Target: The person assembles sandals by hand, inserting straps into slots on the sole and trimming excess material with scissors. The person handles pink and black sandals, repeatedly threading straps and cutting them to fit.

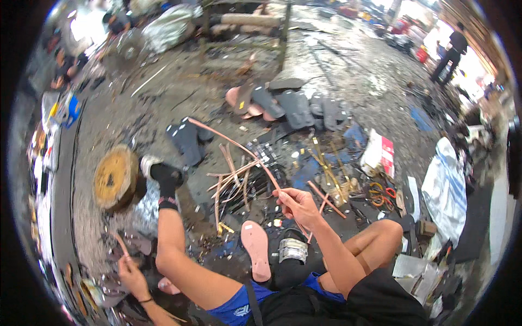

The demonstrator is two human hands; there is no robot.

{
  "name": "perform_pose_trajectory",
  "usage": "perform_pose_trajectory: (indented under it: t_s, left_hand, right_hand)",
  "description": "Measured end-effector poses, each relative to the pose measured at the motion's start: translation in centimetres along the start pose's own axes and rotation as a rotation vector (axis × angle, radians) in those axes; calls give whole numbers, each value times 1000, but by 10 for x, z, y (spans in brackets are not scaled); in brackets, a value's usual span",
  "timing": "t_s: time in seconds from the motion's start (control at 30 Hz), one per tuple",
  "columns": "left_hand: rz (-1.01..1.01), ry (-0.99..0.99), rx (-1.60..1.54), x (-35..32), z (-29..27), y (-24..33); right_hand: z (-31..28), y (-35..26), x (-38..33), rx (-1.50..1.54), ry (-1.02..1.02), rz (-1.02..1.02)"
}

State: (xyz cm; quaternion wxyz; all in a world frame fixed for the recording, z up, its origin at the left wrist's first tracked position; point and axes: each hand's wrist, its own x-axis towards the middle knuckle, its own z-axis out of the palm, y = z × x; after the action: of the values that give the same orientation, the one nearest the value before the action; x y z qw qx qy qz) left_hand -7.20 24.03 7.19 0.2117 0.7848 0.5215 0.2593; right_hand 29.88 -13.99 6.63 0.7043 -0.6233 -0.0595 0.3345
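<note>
Pinched in my right hand point(300, 206) is a long, thin pink strip point(235, 142), which stretches away up and to the left over the floor and also hangs below my fingers. At the lower left, my left hand point(132, 278) is closed on a shorter pink strip point(120, 241), beside some dark sandals point(138, 240). A pile of loose pink and black strips point(234, 174) lies on the floor ahead. Between my legs rests a pink sandal sole point(255, 247). More pink strips point(327, 199) cross on the floor just right of my right hand.
A round wooden block point(115, 176) stands left of my foot. Black sandals point(299, 106) lie in a row ahead, with another dark pair point(186, 140) nearer. Orange-handled scissors point(380, 195), gold strips point(329, 171) and a white sack point(445, 190) are at right. A person point(452, 51) stands far right.
</note>
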Motion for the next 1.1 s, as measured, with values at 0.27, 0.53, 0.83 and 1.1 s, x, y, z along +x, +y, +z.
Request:
perform_pose_trajectory:
  t_s: [0.27,0.53,0.83,1.1]
  left_hand:
    - [528,-936,-184,-76,122,320]
    - [124,-1605,-1223,-184,188,450]
    - [11,-1362,-1233,-157,191,428]
    - [-161,-1327,-1276,-164,212,411]
  right_hand:
    - [-50,-79,-103,-4,227,-295]
    - [-84,-55,-189,-77,348,-282]
    - [-85,-36,-202,-245,389,-217]
    - [-94,-22,-200,-499,426,-159]
